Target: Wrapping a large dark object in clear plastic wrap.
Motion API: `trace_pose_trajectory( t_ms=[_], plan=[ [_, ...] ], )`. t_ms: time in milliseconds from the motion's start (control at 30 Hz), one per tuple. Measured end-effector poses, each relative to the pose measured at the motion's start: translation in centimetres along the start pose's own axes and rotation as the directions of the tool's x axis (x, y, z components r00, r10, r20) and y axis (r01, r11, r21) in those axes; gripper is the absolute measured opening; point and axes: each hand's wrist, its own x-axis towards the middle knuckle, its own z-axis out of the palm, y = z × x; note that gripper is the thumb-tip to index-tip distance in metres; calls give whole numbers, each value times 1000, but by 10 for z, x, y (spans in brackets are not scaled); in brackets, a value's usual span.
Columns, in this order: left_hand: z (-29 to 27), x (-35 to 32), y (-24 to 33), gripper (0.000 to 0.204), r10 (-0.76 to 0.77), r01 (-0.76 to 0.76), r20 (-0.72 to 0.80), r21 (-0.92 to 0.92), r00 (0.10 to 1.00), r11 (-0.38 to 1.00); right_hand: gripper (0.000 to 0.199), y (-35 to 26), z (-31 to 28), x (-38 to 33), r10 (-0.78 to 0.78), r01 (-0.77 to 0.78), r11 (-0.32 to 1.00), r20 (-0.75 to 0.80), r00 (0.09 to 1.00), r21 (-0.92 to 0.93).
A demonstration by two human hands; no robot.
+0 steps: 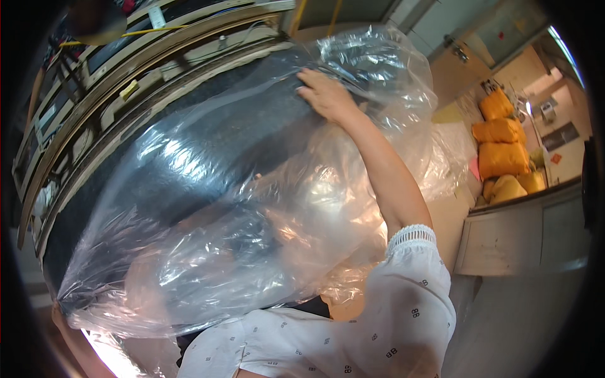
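Observation:
A large, crinkled sheet of clear plastic film [208,170] lies over a dark tabletop [69,233] and hangs over its near side in loose folds. My right arm reaches far across it. My right hand [324,94] rests on the film near the far edge, palm down, with its fingers apart and nothing held. At the lower left, my left hand [58,312] is at the corner of the film, where the folds draw together. It seems closed on that corner, though its fingers are mostly hidden.
A wooden frame with rails [151,50] runs along the table's far left side. More film bunches up beyond my right hand. Stacked orange sacks [504,148] stand at the right by a wall, behind a low grey cabinet [523,236]. A door [466,57] is at the back.

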Motion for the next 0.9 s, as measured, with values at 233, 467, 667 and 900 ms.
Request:
trace_pose_trajectory(
  t_ms=[233, 467, 667, 900],
  plan=[
    [42, 151, -455, 44, -150, 187, 200, -178, 968, 966, 57, -15, 8, 47, 524, -463, 850, 310, 793, -252],
    [-1, 197, -696, 48, -256, 238, -292, -97, 922, 966, 70, 97, 41, 44, 643, -852, 520, 631, 434, 57],
    [31, 189, -677, 33, -95, -13, -398, -261, 913, 965, 21, -63, 33, 116, -10, 6, 994, -34, 999, -109],
    [23, 187, -676, 28, -206, 11, -447, -401, 871, 916, 19, -416, 45, 134, -312, -102, 573, 332, 890, 813]
  ],
)
